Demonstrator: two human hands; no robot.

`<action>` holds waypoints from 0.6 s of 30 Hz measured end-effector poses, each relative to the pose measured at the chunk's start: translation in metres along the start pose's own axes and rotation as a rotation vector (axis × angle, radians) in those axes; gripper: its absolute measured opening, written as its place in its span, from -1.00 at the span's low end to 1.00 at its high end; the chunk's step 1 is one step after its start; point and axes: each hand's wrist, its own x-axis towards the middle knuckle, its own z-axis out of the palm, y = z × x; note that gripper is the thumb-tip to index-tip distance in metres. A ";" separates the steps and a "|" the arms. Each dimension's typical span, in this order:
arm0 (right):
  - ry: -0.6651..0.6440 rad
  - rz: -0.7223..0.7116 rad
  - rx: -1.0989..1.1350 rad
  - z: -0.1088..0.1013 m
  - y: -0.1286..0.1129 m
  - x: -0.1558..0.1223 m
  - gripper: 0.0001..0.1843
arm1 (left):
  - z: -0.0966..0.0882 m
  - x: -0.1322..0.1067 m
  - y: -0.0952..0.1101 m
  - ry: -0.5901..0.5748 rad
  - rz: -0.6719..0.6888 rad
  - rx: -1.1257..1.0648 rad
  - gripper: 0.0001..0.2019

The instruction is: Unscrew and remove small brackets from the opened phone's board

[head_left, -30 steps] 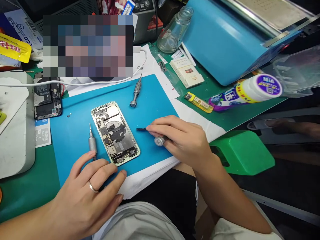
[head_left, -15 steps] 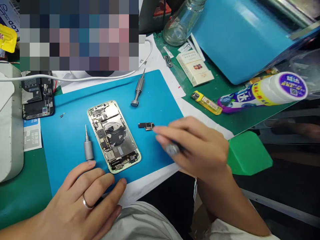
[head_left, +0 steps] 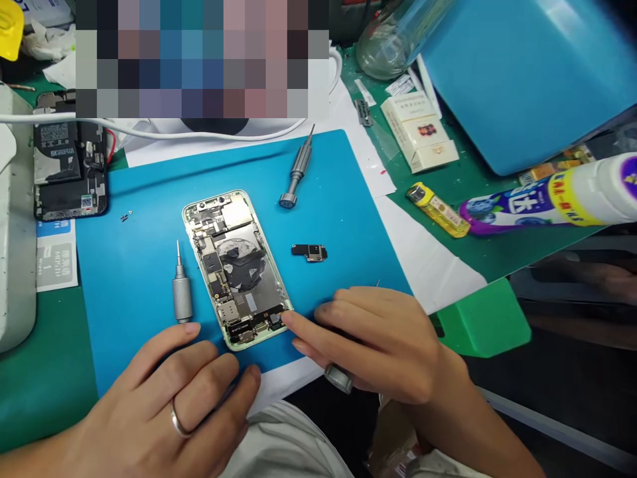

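Green counter (head_left: 50, 372) is spreading under the work, a blue mat (head_left: 144, 285) lying over it; left hand (head_left: 169, 398) is resting across the mat's near edge, fingers loosely bent and spread, gripping nothing visible; right hand (head_left: 383, 345) is keeping its fingers curled round a grey-ended tool (head_left: 338, 378), most of the handle being hidden by the palm. Opened phone (head_left: 239, 272), insides facing up, is lying on the mat just beyond and between both sets of fingers; the foremost right fingertip is touching its near right corner. Upright to the eye but lying flat, a grey screwdriver (head_left: 182, 299) is pointing away from the left fingers, its handle end just beside one fingertip, contact being hard to tell; a second screwdriver (head_left: 297, 169) is lying well beyond the right fingers; small black part (head_left: 312, 252) is sitting nearer, ahead of the right knuckles; tiny metal bits (head_left: 127, 216) are lying far ahead of the left fingers; yellow lighter (head_left: 438, 209) and cigarette pack (head_left: 421, 129) are lying beyond the right fingers, farther to their right.
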 end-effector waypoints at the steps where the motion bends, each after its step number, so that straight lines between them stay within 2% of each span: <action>1: -0.005 0.000 0.004 0.000 0.000 0.000 -0.76 | 0.000 -0.001 0.000 -0.002 0.000 -0.002 -0.74; 6: -0.038 0.010 -0.009 -0.002 -0.001 0.001 -0.79 | 0.000 -0.002 0.001 -0.006 -0.007 -0.018 -0.74; 18: -0.023 0.013 0.018 -0.001 0.000 0.000 -0.76 | 0.000 -0.003 0.002 -0.026 -0.021 -0.037 -0.73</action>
